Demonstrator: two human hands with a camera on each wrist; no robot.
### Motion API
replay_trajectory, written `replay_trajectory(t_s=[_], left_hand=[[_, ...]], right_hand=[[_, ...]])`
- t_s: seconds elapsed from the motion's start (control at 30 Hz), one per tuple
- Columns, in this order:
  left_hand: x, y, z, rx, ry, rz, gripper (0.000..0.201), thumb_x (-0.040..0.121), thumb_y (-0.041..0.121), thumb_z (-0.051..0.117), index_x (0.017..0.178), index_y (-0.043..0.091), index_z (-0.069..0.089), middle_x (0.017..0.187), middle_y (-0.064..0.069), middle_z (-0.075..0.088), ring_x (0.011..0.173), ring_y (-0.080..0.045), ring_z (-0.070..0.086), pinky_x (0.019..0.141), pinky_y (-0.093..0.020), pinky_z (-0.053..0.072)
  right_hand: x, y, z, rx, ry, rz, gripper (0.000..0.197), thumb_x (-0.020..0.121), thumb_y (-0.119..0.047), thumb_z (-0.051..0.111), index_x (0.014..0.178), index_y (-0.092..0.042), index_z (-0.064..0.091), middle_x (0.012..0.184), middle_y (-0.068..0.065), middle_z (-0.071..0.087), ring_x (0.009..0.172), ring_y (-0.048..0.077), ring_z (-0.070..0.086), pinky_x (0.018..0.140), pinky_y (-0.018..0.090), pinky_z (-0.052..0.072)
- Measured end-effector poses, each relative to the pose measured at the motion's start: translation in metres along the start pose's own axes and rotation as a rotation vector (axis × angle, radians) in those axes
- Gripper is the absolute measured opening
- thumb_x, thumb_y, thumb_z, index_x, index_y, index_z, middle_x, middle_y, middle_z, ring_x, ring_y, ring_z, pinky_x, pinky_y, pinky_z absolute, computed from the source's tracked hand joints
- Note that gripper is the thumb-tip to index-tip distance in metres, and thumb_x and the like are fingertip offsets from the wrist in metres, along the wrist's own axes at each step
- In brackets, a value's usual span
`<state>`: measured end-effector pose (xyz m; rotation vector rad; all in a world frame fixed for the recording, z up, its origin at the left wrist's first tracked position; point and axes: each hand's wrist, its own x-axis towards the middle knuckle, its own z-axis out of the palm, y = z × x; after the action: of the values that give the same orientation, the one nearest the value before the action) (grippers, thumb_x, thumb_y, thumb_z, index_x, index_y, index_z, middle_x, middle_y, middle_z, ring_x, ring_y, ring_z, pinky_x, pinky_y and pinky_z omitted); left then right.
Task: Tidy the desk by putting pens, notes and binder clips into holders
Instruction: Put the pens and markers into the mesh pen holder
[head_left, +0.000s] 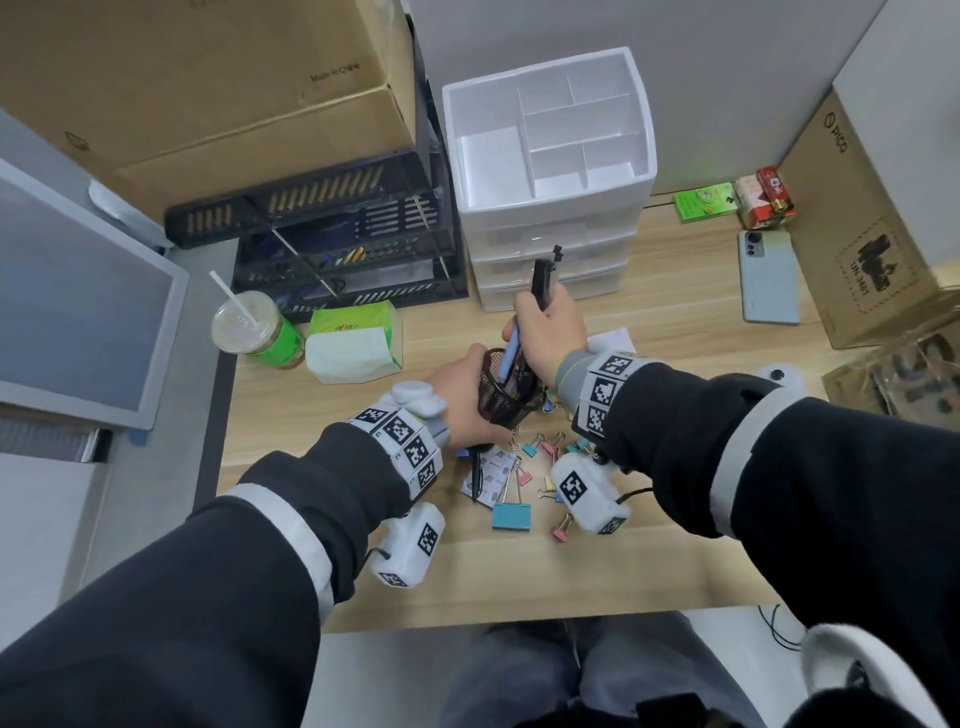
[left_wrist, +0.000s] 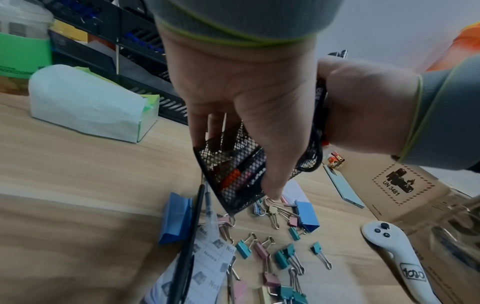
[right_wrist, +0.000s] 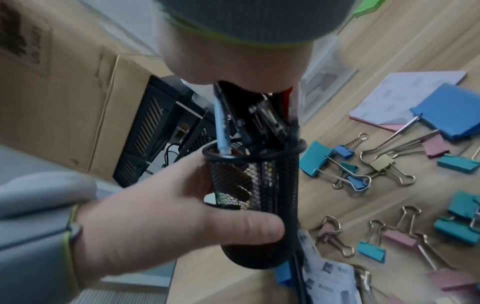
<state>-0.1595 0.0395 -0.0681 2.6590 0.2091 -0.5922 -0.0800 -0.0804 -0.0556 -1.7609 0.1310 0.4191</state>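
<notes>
My left hand (head_left: 462, 397) grips a black mesh pen cup (head_left: 506, 397), tilted and lifted off the wooden desk (head_left: 363, 410); its thumb (right_wrist: 249, 226) wraps the cup (right_wrist: 255, 197). My right hand (head_left: 548, 332) holds a bunch of pens (head_left: 543, 275) whose lower ends sit inside the cup (left_wrist: 233, 174). Pen tips (right_wrist: 259, 121) show at the rim. Under the hands lie several coloured binder clips (head_left: 511, 515), a black pen (left_wrist: 188, 244) and printed note sheets (head_left: 493, 475). A pad of notes (right_wrist: 407, 96) lies further off.
A white drawer unit with a divided top tray (head_left: 550, 135) stands behind the hands. A black mesh file tray (head_left: 343, 244), tissue pack (head_left: 356, 343) and lidded drink (head_left: 257, 332) sit left. A phone (head_left: 769, 278), cardboard boxes (head_left: 857, 234) and a white controller (left_wrist: 397, 251) are right.
</notes>
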Motion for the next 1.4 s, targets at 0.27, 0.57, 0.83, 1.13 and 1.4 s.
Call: replay_trajectory(t_s=[0.27, 0.57, 0.83, 1.13, 1.4], left_hand=[[0.002, -0.003, -0.005, -0.081, 0.026, 0.011, 0.088, 0.054, 0.046, 0.091, 0.119, 0.02, 0.039, 0.099, 0.005, 0.064, 0.086, -0.017, 0.062, 0.067, -0.03, 0.047], [0.004, -0.016, -0.008, -0.179, 0.085, 0.002, 0.083, 0.052, 0.047, 0.091, 0.111, 0.026, 0.036, 0.085, 0.011, 0.06, 0.075, -0.01, 0.06, 0.058, -0.028, 0.045], [0.004, -0.026, -0.012, -0.127, 0.082, 0.01, 0.085, 0.051, 0.049, 0.09, 0.114, 0.025, 0.037, 0.088, 0.009, 0.063, 0.077, -0.014, 0.063, 0.065, -0.032, 0.051], [-0.005, -0.042, -0.01, -0.178, 0.096, 0.008, 0.08, 0.055, 0.037, 0.09, 0.116, 0.022, 0.041, 0.089, 0.008, 0.064, 0.078, -0.014, 0.064, 0.066, -0.031, 0.052], [-0.025, -0.086, -0.008, -0.178, 0.18, -0.065, 0.088, 0.051, 0.048, 0.091, 0.119, 0.023, 0.04, 0.097, 0.009, 0.062, 0.082, -0.014, 0.061, 0.067, -0.028, 0.046]], right_hand=[[-0.002, 0.011, -0.001, -0.535, -0.049, -0.171, 0.037, 0.076, -0.057, 0.047, 0.078, -0.022, 0.058, 0.083, -0.006, 0.059, 0.095, 0.023, 0.051, 0.088, 0.045, 0.045], [0.006, 0.025, -0.012, -0.326, -0.339, -0.167, 0.02, 0.063, -0.038, 0.079, 0.077, -0.029, 0.07, 0.088, -0.011, 0.073, 0.089, 0.006, 0.069, 0.089, 0.035, 0.056], [0.001, 0.007, -0.01, -0.336, -0.219, -0.325, 0.05, 0.089, -0.036, 0.066, 0.136, -0.023, 0.052, 0.126, -0.006, 0.061, 0.11, 0.014, 0.061, 0.097, 0.031, 0.048], [-0.004, 0.017, 0.002, -0.574, -0.382, -0.415, 0.046, 0.102, -0.035, 0.045, 0.143, -0.014, 0.046, 0.136, 0.008, 0.059, 0.122, 0.024, 0.057, 0.099, 0.032, 0.043], [0.021, 0.052, 0.011, -0.636, -0.247, -0.091, 0.016, 0.091, -0.025, 0.058, 0.103, -0.016, 0.064, 0.089, 0.004, 0.071, 0.083, 0.025, 0.067, 0.07, 0.036, 0.054]])
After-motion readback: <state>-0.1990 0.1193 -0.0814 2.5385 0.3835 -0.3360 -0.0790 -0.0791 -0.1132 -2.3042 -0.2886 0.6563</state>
